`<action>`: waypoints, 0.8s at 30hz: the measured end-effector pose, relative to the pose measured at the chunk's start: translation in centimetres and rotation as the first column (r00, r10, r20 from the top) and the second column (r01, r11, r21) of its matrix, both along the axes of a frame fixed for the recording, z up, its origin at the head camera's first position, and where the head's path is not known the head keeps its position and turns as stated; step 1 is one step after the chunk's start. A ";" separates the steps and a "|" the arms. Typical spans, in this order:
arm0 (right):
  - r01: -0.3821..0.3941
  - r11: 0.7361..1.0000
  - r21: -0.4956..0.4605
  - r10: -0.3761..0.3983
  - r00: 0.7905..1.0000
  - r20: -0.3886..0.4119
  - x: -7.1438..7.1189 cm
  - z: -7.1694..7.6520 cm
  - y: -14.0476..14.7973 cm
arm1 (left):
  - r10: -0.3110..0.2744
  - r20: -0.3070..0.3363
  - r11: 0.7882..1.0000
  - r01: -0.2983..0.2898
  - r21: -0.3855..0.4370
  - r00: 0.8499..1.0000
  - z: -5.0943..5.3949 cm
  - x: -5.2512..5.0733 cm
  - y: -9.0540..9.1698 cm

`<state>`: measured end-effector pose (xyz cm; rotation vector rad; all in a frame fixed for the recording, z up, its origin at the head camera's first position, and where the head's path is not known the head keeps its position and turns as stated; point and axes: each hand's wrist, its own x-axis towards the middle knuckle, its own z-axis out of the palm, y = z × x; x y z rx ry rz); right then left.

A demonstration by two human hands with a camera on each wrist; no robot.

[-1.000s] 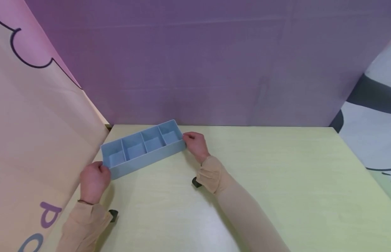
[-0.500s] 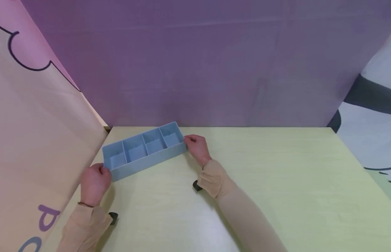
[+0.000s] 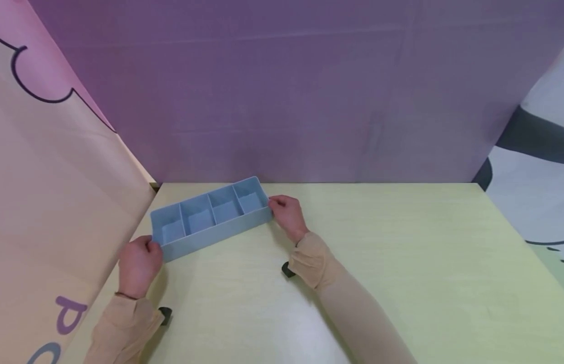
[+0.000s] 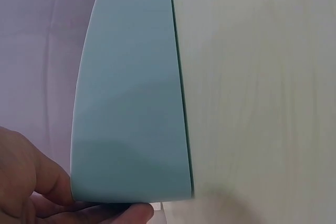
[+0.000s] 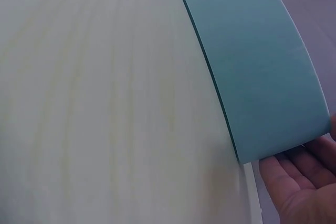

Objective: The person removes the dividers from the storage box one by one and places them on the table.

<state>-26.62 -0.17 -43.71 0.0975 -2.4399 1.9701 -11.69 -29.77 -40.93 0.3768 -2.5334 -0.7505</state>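
A light blue divided storage box [image 3: 218, 233] with several open compartments lies at the back left of the table, slanted so its right end is farther back. No contents show in it. My left hand [image 3: 138, 265] grips its near left end; in the left wrist view the thumb is at the rim and the fingers [image 4: 134, 214] lie against the end wall. At the opposite end my right hand [image 3: 288, 216] holds the right corner, its fingers [image 5: 283, 182] against that end wall in the right wrist view. The box's lower edge lies on or very close to the tabletop; I cannot tell which.
The pale wood table [image 3: 400, 263] extends far to the right of the box. A purple curtain [image 3: 282, 101] stands along its back edge. Printed fabric hangs on the left [image 3: 59, 192] and right [image 3: 541, 187] sides. Dark wrist-camera mounts [image 3: 288, 270] protrude from both sleeves.
The storage box and both hands have shifted very slightly to the right over the last half second. Both hands keep their hold, and the box's slant looks about the same.
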 end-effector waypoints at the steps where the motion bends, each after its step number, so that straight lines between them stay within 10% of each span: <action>1: -0.001 1.000 0.002 0.001 1.000 -0.002 0.0 0.0 0.0 | 0.003 0.005 1.000 -0.003 0.002 1.000 0.0 0.0 0.0; 24: -0.006 0.999 0.034 0.006 1.000 -0.003 0.7 0.2 1.1 | -0.003 0.037 1.000 0.002 0.023 0.999 0.1 -0.1 0.3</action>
